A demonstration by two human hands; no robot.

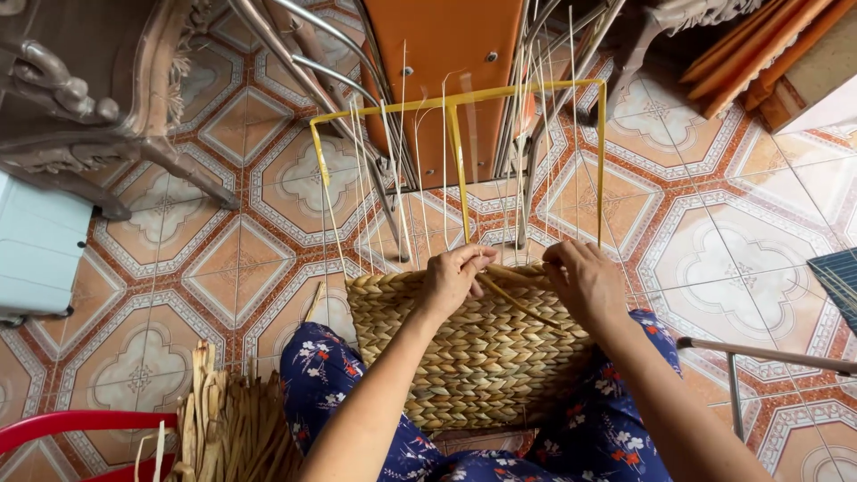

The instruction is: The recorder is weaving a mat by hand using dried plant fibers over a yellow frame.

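Where the lap sits at near centre, a half-woven basket point(478, 353) of tan braided fibre rests on blue floral trousers point(326, 366); thin pale stakes rise from its rim inside a yellow wire frame point(455, 134). Left hand point(453, 275) curled, fingers pinched on a fibre strand point(513, 295) at the rim. Right hand point(585, 278) bent downward, closed on the same strand. Loose dried fibre bundle point(228, 424) near left, on tiled floor point(223, 268).

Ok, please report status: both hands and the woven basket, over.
Left hand and right hand both pinching a tan fibre strand. Half-woven straw basket on yellow wire frame, resting on lap. Nothing blocking.
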